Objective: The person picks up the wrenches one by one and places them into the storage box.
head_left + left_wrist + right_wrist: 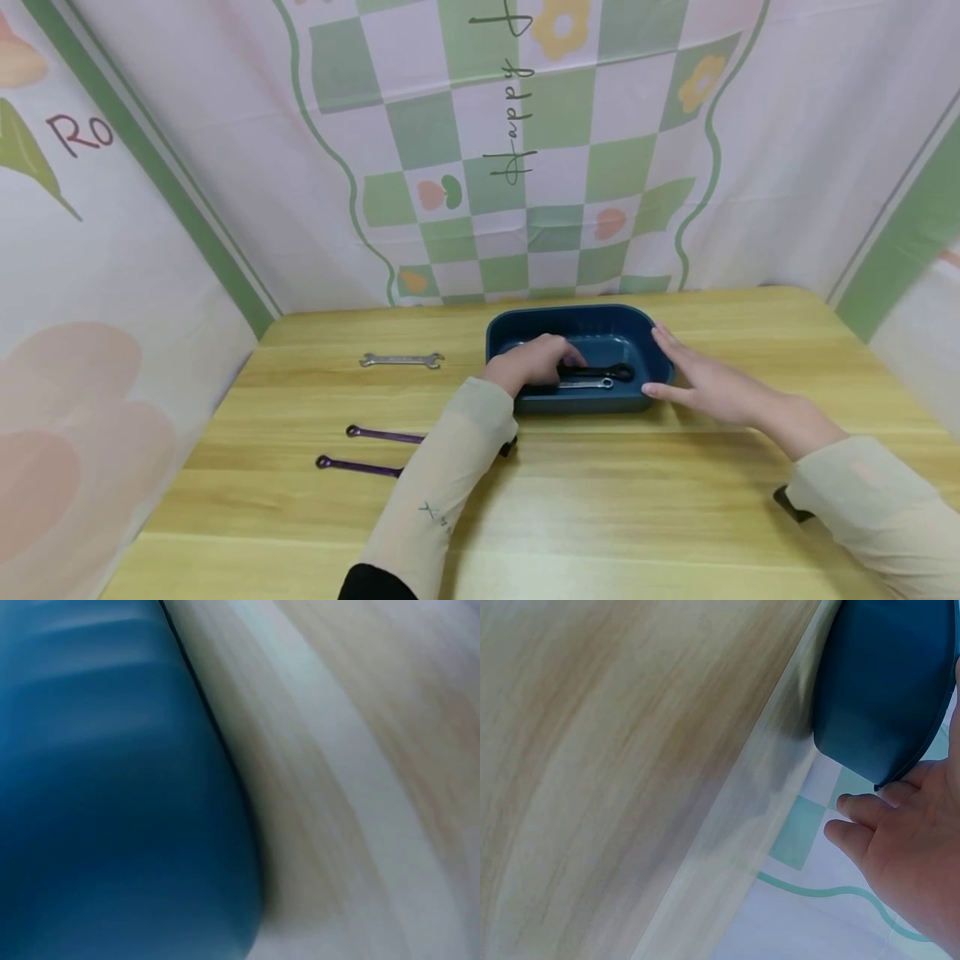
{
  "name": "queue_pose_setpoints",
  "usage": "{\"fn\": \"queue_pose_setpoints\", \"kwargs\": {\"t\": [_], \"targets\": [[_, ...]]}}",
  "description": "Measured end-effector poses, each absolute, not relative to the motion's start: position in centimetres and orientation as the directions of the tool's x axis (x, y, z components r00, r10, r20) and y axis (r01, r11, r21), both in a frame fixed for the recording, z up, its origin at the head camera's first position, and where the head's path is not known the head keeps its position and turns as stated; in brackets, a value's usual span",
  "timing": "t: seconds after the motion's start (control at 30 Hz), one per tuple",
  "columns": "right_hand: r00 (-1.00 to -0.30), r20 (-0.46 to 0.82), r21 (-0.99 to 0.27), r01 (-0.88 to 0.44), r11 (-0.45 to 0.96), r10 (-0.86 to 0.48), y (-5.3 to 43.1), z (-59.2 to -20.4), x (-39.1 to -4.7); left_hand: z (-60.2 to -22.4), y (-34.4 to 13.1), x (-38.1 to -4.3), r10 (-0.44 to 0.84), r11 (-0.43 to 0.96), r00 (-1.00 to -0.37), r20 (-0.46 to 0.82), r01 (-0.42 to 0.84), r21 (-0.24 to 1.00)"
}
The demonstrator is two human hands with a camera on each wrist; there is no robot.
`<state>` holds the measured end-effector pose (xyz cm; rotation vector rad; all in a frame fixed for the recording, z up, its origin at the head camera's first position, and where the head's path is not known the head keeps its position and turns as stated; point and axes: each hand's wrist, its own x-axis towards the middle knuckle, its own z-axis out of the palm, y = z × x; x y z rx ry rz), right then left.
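My left hand (534, 360) reaches down into a dark blue plastic bin (504, 323), its curled fingers holding one end of a black ratchet wrench (600, 372). Part of that wrench is hidden under the hand. A silver combination wrench (588, 384) lies in the bin just in front of the black one. At the bin's right end, my right hand (708, 385) rests against the rim with thumb and fingers spread. The right wrist view shows the fingertips (855, 810) right at the bin's rim. Only the bin's outer wall (112, 787) and tabletop show in the left wrist view.
A silver open-end wrench (402, 360) lies on the wooden table (637, 508) left of the bin. Two purple wrenches (360, 466) lie nearer, partly covered by the left sleeve (450, 467). A patterned cloth (555, 108) hangs behind the table.
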<state>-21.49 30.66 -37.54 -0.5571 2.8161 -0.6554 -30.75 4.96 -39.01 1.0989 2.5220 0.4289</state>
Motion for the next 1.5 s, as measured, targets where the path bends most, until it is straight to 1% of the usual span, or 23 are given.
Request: {"fn": "queue_pose_setpoints", "kwargs": {"t": [0.73, 1.0, 1.27, 1.5], "targets": [[-0.909, -0.101, -0.480, -0.311, 0.820, -0.404, 30.90, -37.78, -21.65, -38.84, 4.94, -30.61, 0.749, 0.651, -0.634, -0.193, 0.650, 0.392], [-0.908, -0.100, -0.476, -0.316, 0.821, -0.408, 30.78, -37.80, -21.66, -38.80, 4.86, -30.58, 0.737, 0.665, -0.643, -0.210, 0.633, 0.395], [-0.908, -0.104, -0.494, -0.308, 0.813, -0.406, 30.76, -37.44, -21.59, -38.81, 4.86, -30.59, 0.737, 0.666, -0.640, -0.217, 0.635, 0.391], [-0.907, -0.105, -0.485, -0.312, 0.817, -0.409, 30.77, -37.52, -21.71, -38.73, 4.69, -30.53, 0.735, 0.667, -0.639, -0.225, 0.625, 0.404]]}}
